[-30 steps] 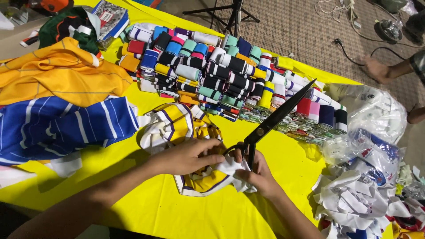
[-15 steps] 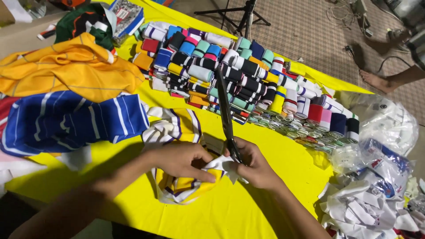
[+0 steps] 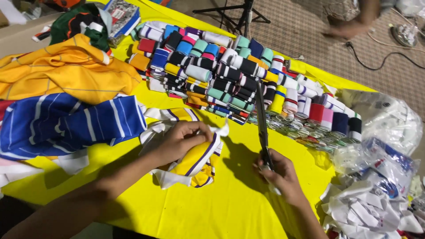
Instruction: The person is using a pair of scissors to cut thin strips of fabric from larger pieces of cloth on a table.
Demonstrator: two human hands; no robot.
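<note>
Head view: left hand (image 3: pixel 183 139) clenched on yellow, white and purple ribbed trim (image 3: pixel 195 161) at frame centre, pinning it to yellow table (image 3: pixel 230 208). Right hand (image 3: pixel 279 175) gripping black scissors (image 3: pixel 262 126), blades closed, pointing up-frame, clear of fabric. Rolled collar stacks (image 3: pixel 239 75) ranked above.

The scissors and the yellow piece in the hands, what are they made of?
The scissors in the right hand look like dark metal: long, thin, stiff blades with a dull finish. The yellow piece under the left hand looks like soft knit cloth with white and purple trim; it folds and bunches.
</note>
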